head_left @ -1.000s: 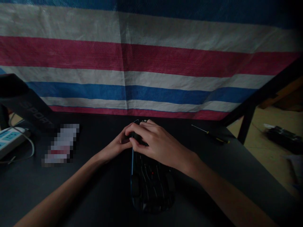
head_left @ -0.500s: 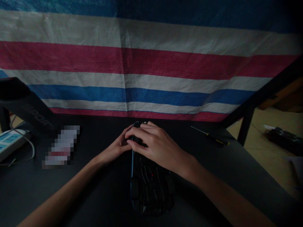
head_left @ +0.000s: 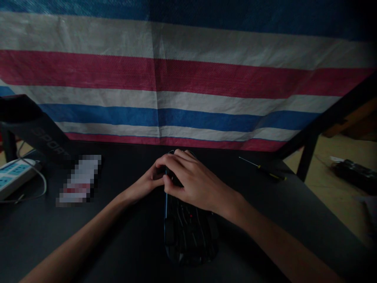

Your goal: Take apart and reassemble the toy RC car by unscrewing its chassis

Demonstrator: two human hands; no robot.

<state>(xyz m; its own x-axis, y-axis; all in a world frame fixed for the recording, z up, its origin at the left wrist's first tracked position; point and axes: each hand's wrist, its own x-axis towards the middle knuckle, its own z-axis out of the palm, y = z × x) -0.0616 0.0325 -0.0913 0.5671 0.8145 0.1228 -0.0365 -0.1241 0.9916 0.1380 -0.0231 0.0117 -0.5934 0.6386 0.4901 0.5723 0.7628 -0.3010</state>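
Note:
A toy car [head_left: 191, 232] lies upside down on the black table, its dark underside and near wheels facing up, with a blue edge along its left side. At its far left corner my left hand [head_left: 150, 179] is closed against the car's side, fingertips partly hidden. My right hand [head_left: 188, 177] reaches over the far end, fingers bent, with thumb and forefinger drawn in near the far left wheel area. What lies between those fingertips is hidden. Both hands nearly meet there.
A screwdriver [head_left: 265, 169] with a black and yellow handle lies on the right of the table [head_left: 123, 243]. On the left are a pixelated flat item [head_left: 82, 177], a white power strip [head_left: 17, 175] with a cable, and a dark object marked SPORT [head_left: 50, 137]. A striped sheet [head_left: 188, 82] hangs behind.
My right hand's fingers have shifted slightly, the thumb drawing away from my left hand and bending more over the car. The whole view has moved a little. The car stays upside down.

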